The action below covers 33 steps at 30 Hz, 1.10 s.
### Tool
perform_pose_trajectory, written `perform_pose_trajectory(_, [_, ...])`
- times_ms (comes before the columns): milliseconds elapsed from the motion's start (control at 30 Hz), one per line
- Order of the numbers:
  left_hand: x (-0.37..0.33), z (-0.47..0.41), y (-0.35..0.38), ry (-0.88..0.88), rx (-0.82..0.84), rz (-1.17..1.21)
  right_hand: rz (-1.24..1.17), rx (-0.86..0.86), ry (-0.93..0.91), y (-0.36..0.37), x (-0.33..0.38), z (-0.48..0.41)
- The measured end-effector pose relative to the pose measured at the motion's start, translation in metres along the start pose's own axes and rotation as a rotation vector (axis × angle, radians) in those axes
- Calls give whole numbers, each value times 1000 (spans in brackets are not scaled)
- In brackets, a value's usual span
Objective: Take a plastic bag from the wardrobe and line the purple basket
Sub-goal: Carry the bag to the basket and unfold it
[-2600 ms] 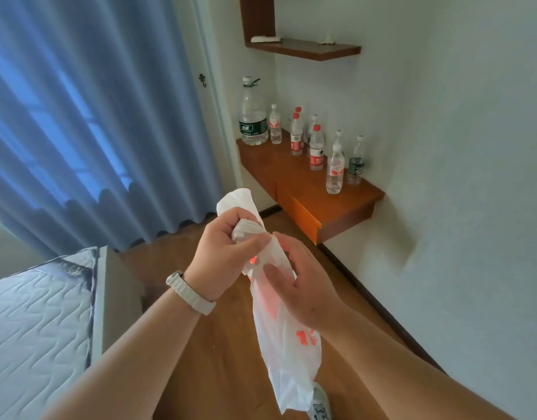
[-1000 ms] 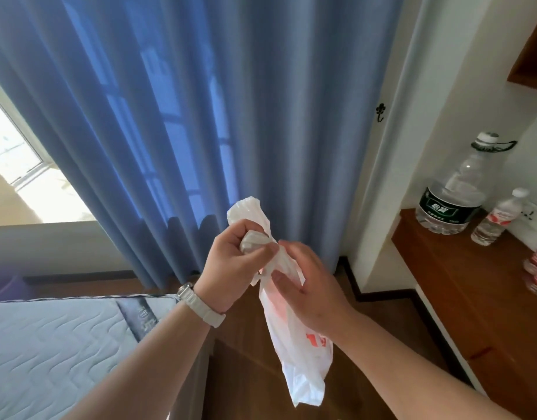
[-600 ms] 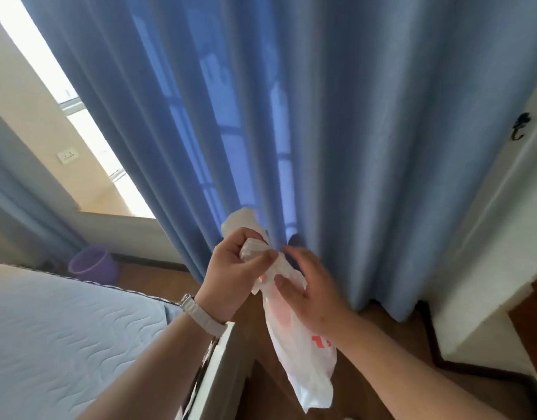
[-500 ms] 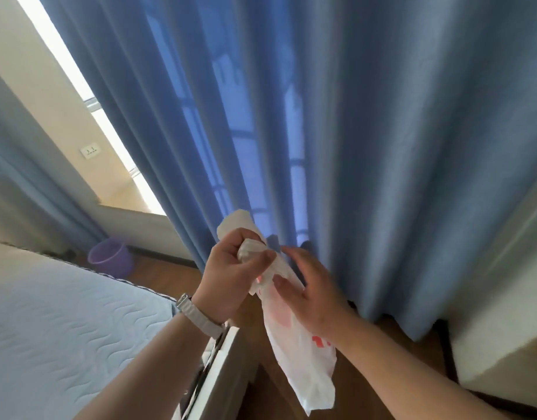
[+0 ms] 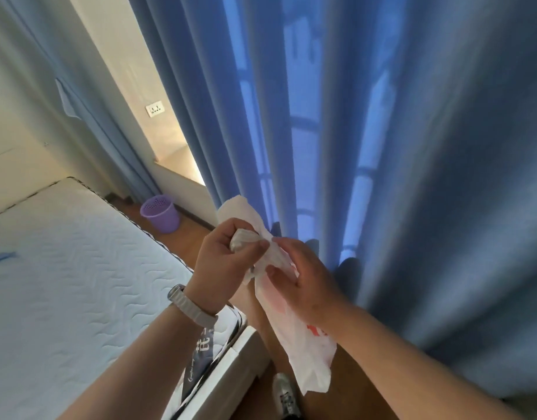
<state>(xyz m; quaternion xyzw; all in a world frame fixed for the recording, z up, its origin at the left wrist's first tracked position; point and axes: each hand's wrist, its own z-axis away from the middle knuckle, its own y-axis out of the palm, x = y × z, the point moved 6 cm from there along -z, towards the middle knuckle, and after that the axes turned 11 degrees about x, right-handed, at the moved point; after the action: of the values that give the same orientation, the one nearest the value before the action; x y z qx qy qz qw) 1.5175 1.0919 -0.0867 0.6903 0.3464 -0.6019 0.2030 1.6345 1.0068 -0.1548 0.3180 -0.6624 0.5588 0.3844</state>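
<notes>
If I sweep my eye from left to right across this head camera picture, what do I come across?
Mattress → purple basket → left hand → plastic bag, held by both hands → right hand → blue curtain.

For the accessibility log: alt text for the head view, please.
Both hands, left hand and right hand, grip a crumpled white plastic bag with red print. Beyond, a purple basket stands unlined on the wooden floor between the mattress and blue curtain.
</notes>
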Motion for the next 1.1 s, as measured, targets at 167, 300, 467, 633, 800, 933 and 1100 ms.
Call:
perform_pose_trajectory(167, [33, -50, -38, 10, -69, 25, 36, 66, 4, 8, -14, -69])
perform_pose_trajectory(300, [60, -95, -80, -5, -107, 115, 27, 134, 37, 16, -23, -139])
perform_pose_trajectory(467, [81, -147, -143, 11, -145, 131, 36, 179, 32, 30, -16, -226])
perform_pose_trajectory(633, [85, -174, -200, 19, -223, 97, 90, 225, -32, 50, 4, -295])
perform_pose_trajectory(800, [86, -193, -252, 25, -322, -10, 160, 306, -151, 70, 21, -357])
perform_pose_trajectory(933, [98, -211, -277, 4, -391, -73, 132, 346, -195, 85, 18, -397])
perform_pose_trajectory(1100, [112, -244, -312, -26, -475, -145, 42, 409, -251, 100, 15, -459])
